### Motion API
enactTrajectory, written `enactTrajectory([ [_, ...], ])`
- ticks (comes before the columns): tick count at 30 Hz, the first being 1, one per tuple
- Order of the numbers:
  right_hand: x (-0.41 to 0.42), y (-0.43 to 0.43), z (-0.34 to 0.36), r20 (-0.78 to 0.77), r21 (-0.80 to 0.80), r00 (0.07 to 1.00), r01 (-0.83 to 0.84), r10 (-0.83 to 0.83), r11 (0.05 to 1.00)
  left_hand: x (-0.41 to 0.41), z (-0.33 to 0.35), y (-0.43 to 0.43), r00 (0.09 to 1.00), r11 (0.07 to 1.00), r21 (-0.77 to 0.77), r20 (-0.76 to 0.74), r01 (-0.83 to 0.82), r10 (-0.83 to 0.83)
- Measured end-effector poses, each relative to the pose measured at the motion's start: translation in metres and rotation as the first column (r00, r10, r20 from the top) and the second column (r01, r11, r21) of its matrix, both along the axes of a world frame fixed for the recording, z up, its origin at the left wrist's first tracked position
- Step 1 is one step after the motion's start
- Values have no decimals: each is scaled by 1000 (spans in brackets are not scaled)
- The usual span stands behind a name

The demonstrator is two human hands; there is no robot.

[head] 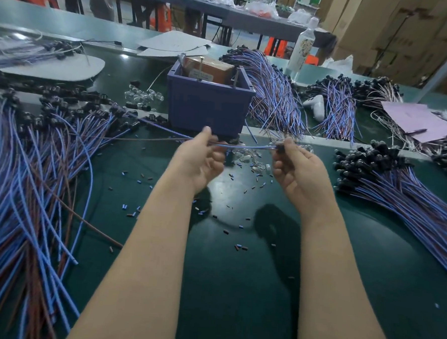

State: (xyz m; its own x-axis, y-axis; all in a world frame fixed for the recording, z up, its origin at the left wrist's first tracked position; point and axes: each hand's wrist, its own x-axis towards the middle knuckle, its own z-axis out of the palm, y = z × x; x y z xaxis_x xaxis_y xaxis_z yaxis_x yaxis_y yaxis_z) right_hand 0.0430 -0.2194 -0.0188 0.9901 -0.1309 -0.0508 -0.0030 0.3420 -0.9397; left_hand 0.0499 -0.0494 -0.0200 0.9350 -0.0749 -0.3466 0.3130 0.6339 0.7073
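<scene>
The left hand (200, 160) and the right hand (297, 171) each pinched one blue wire (244, 146) and held it flat between them. It hung above the green table (236, 288), just in front of the blue box (208, 108).

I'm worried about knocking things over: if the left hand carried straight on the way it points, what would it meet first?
Probably the blue box, right beyond the left hand that pinches the wire; depth is unclear.

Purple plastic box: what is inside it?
Inside the purple plastic box, a brown block with a white label and thin metal rods show above the rim. Its walls hide everything lower.
</scene>
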Motion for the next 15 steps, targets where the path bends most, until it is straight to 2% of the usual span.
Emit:
enactTrajectory([
  [2,1,-9,-3,-96,-41,990,100,-103,994,2,1,6,967,966,-137,97,-220,234],
  [4,4,-19,-5,-182,-89,938,282,-294,955,2,4,14,906,904,-247,157,-349,393],
  [6,5,-29,-6,-187,-241,873,404,-451,882,0,7,19,871,856,-381,206,-348,446],
  [8,5,-36,-9,-104,-482,833,435,-543,760,0,11,18,871,866,-413,270,-280,410],
  [10,2,-38,-12,21,-722,812,416,-584,552,3,13,10,881,925,-292,334,-243,336],
  [12,-1,-31,-9,182,-816,814,438,-551,377,5,12,-1,880,961,-23,397,-275,262],
  [13,-2,-23,-6,270,-811,837,464,-476,356,5,10,-6,873,946,104,426,-307,237],
  [15,-2,-3,1,384,-793,894,448,-232,414,7,6,-11,858,896,254,465,-365,218],
])
